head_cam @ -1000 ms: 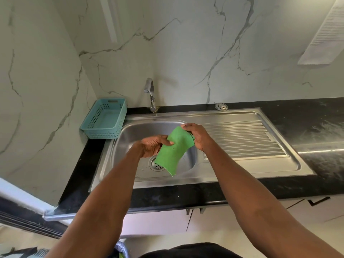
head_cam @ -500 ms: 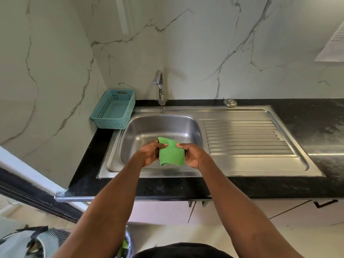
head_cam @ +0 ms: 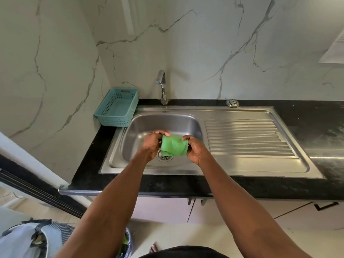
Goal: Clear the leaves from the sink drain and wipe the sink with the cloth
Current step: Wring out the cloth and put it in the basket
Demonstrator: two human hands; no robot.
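Observation:
A folded green cloth is held above the stainless steel sink basin. My left hand pinches its left edge and my right hand pinches its right edge. The round drain shows just below the cloth, partly hidden by it and by my left hand. No leaves are visible around the drain. The tap stands at the back of the sink.
A teal plastic basket sits on the black counter left of the sink. The ribbed draining board lies to the right. A metal strainer cap rests behind it. A lined bin stands on the floor below.
The cloth hung open from my hands a second ago; it has since been folded into a small pad between both hands. The view shifted so the drain shows again.

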